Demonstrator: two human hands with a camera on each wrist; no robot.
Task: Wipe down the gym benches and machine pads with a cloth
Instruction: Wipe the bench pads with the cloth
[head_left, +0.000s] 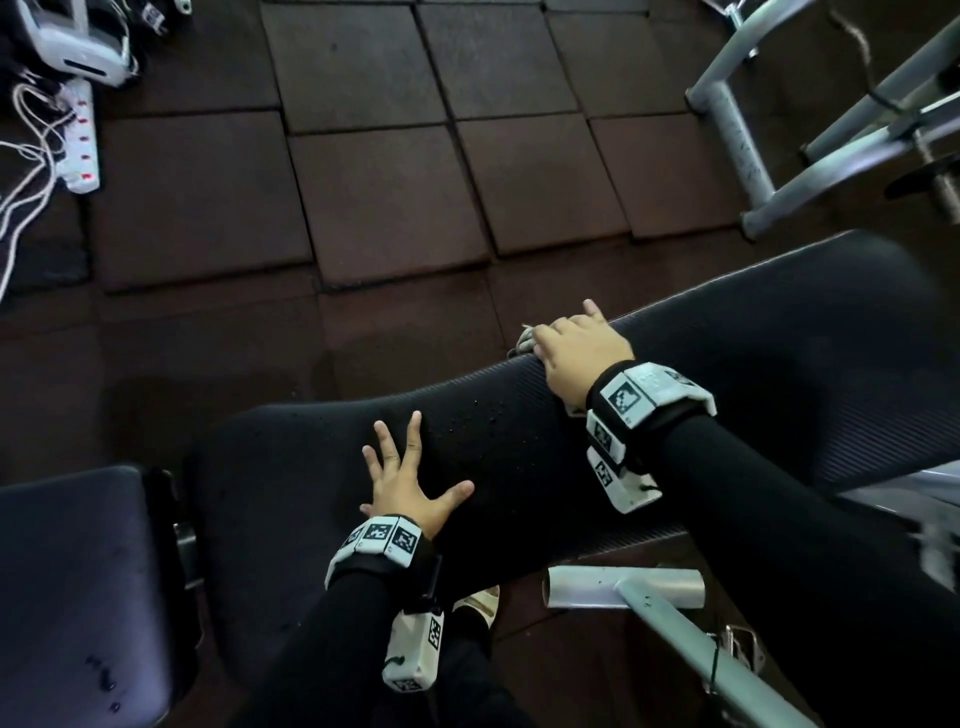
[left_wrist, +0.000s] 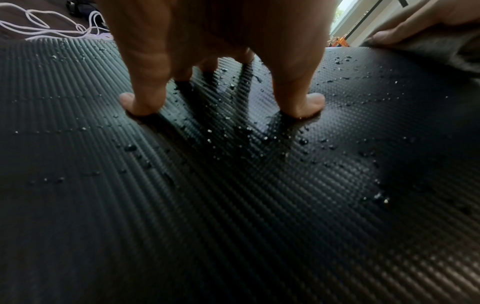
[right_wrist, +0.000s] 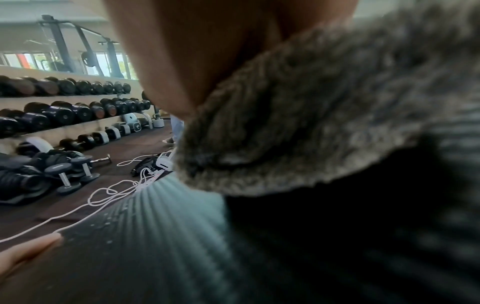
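Note:
A long black ribbed bench pad (head_left: 519, 467) runs from lower left to upper right, with water droplets (left_wrist: 233, 135) scattered on it. My left hand (head_left: 405, 478) lies spread flat on the pad, its fingertips (left_wrist: 140, 105) pressing the surface and nothing held. My right hand (head_left: 576, 353) sits at the pad's far edge, fingers curled over a grey fuzzy cloth (head_left: 524, 338). The right wrist view shows the cloth (right_wrist: 311, 123) bunched under the palm against the pad (right_wrist: 155, 236). Most of the cloth is hidden under the hand in the head view.
A second dark seat pad (head_left: 78, 597) sits at lower left. Grey metal bench tubing (head_left: 675, 613) runs below the pad, and a machine frame (head_left: 737, 140) stands upper right. A power strip with white cables (head_left: 83, 135) lies on the floor tiles. Dumbbell racks (right_wrist: 64, 102) line the wall.

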